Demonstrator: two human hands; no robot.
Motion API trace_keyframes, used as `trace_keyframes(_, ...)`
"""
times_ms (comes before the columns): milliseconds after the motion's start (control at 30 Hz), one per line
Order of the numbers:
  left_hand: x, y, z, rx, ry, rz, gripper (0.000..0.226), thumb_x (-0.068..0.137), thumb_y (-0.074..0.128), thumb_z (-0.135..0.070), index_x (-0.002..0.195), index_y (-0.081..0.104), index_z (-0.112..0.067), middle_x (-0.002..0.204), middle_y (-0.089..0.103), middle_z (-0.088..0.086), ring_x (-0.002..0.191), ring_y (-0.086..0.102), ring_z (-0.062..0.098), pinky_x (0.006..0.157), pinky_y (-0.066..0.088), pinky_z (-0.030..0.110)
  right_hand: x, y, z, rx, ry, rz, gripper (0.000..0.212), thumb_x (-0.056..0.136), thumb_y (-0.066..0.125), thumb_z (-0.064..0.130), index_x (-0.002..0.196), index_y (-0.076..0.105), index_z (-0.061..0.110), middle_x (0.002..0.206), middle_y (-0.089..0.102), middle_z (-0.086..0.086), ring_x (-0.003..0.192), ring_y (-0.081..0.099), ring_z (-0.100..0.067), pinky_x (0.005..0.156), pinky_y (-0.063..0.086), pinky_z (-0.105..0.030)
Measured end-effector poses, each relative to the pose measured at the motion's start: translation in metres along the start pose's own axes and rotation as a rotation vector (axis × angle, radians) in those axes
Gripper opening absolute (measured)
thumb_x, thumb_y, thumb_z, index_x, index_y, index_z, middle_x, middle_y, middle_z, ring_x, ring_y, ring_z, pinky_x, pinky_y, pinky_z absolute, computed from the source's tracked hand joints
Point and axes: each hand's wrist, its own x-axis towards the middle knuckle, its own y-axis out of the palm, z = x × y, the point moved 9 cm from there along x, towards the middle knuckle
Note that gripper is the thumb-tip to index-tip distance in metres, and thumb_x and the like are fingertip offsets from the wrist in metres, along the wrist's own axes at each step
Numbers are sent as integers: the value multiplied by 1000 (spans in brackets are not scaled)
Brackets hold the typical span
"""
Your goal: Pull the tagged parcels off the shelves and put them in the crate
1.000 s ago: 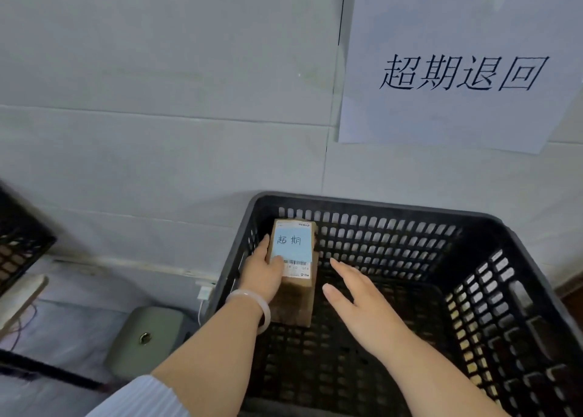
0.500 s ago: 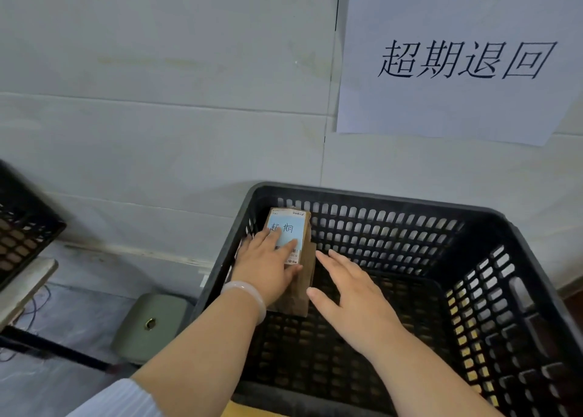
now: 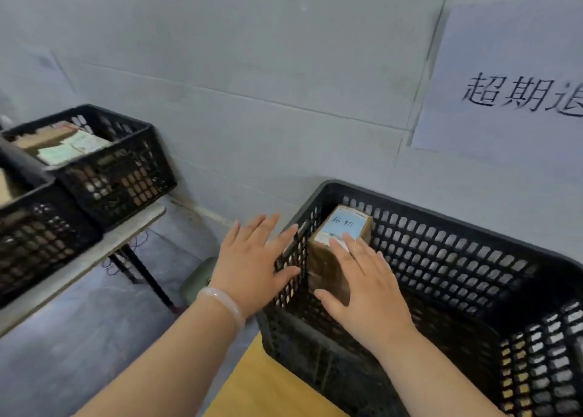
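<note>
**A small box stands in the corner of the crate**

The parcel is a small brown box made of card. It stands up tall in the far left corner of the black crate, close to the walls. A blue tag with writing sits on its top.

The box looks light and stiff. Card is not slippery, so it should be easy to hold. It is tall and thin, so I think it could tip over. The best place to take it is by its two long sides, with the thumb on one side and the fingers on the other.

The right hand is inside the crate. Its fingers are straight and a little apart. They lie on the front and top edge of the box but do not curl round it.

The left hand is spread wide. It rests flat on the outside of the left wall of the crate and holds nothing.
</note>
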Motion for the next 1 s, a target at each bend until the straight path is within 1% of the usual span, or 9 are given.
trace_keyframes(100,-61,-19,37,74,-169,5,71,88,50,-65,151,29,-41,163,22,-1,149,19,24,120,9,49,7,4,55,63,-194,52,86,80,36,77,152,11,38,161,9,11,148,1,-10,121,5,-42)
trace_keyframes(267,-186,-73,102,187,-485,-38,73,86,54,-64,151,28,-42,163,22,0,150,18,24,120,4,52,-5,23,203,106,-613,198,92,76,30,83,149,-9,45,161,-10,13,147,-14,-9,120,-3,-39)
trace_keyframes(367,-268,-117,131,280,-665,-78,74,88,47,-66,153,18,-44,165,14,-2,152,10,22,119,-2,52,-38,35,280,138,-755,239,94,78,38,80,150,-10,43,160,-15,14,145,-18,-7,120,-7,-40)
trace_keyframes(467,-353,-159,136,348,-808,-121,75,88,46,-69,153,16,-45,165,11,-1,152,9,23,119,-2,53,-84,36,351,181,-910,247,96,77,39,80,151,-9,43,161,-13,12,146,-18,-8,119,-9,-39)
trace_keyframes(567,-445,-198,129,419,-946,-155,76,85,53,-66,152,23,-44,164,16,1,151,13,24,119,2,54,-144,20,422,270,-1069,202,95,74,35,80,151,-3,41,162,-4,12,147,-12,-7,120,-7,-38)
trace_keyframes(667,-540,-234,113,501,-1105,-169,78,85,52,-67,152,18,-46,165,11,-1,152,8,22,119,-1,53,-220,13,484,320,-1226,206,94,73,30,82,150,-6,43,161,-5,14,146,-14,-5,119,-8,-37)
trace_keyframes(767,-628,-272,81,583,-1252,-210,80,82,57,-66,152,24,-45,164,18,1,151,12,22,119,2,54,-300,0,538,376,-1386,226,94,73,28,83,150,-8,44,161,-6,14,145,-15,-5,118,-9,-37)
trace_keyframes(900,-730,-324,27,710,-1457,-251,78,84,50,-67,152,17,-47,165,15,-2,151,9,22,118,0,52,-397,-44,603,541,-1576,195,91,76,32,82,151,-3,44,160,-1,16,147,-8,-5,118,-3,-37)
trace_keyframes(1000,-782,-362,-18,784,-1536,-304,75,87,46,-66,152,13,-47,165,10,-3,151,5,22,118,-4,51,-468,-74,632,668,-1703,235,88,77,36,80,150,0,46,158,1,19,146,-6,-3,119,1,-38)
